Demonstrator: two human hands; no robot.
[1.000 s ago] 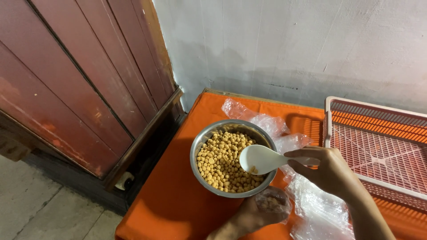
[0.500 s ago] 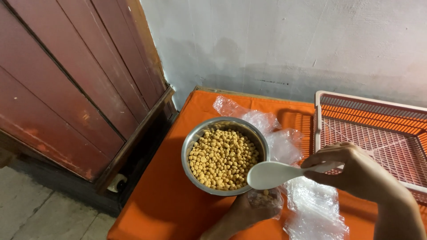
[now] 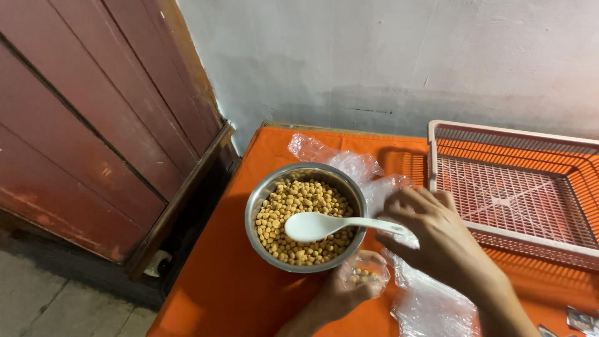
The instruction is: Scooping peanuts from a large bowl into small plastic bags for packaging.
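Over the metal bowl (image 3: 306,215) of yellow beans, the white spoon (image 3: 324,225), lifted a second ago, has dropped level, pinched by the right hand (image 3: 437,237); the left hand (image 3: 349,287) clasps a small clear bag (image 3: 365,271) beside the rim, on the orange table (image 3: 224,293).

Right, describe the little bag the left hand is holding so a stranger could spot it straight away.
Start at the orange table against the grey wall, then find the steel bowl of yellow pellets. Just below its near rim, the left hand cups a small clear plastic bag. Unlike the flat, empty plastic sheets nearby, it holds a few pellets.
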